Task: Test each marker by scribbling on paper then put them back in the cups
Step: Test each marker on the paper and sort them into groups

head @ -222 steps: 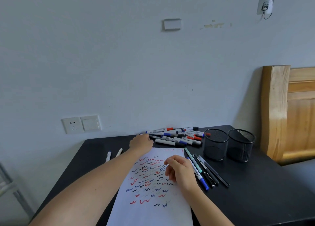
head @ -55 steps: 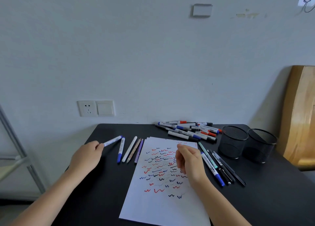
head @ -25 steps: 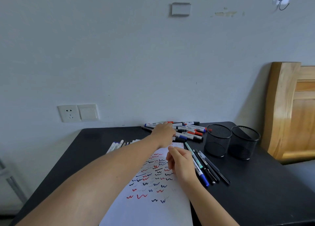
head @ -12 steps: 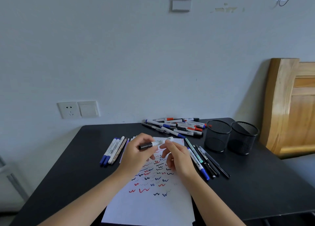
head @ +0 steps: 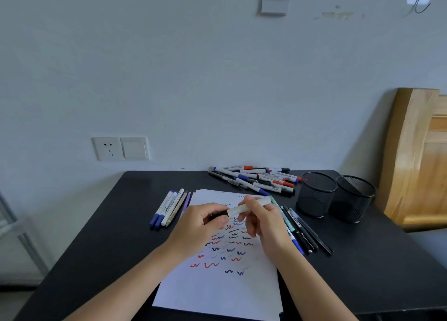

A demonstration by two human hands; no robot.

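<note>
A pale wall [head: 193,78] fills the upper part of the view, and a black desk [head: 101,243] stands against it below. At the far right a wooden bed board [head: 416,165] rises beside the desk. A white sheet of paper [head: 217,294] lies in the middle of the desk, its upper half covered with short red, blue and black squiggles. Near the right back corner stand two black mesh cups, the left cup [head: 315,194] and the right cup [head: 354,201], side by side; whether they touch cannot be told. A heap of markers [head: 254,179] with red, blue and black caps lies at the back of the desk, just left of the cups. A row of pens [head: 304,231] lies along the paper's right edge, between it and the cups, and a small bunch of pens [head: 169,209] lies just beside its left edge. A socket plate [head: 120,148] sits on the wall above the desk's left back corner. Both hands hover over the paper's upper half with one marker [head: 242,209] between them, lying nearly level and tilted up to the right. The left hand [head: 200,226] has its grip pinched round the marker's black cap end, and the right hand [head: 263,224] has its grip curled round the white barrel
</note>
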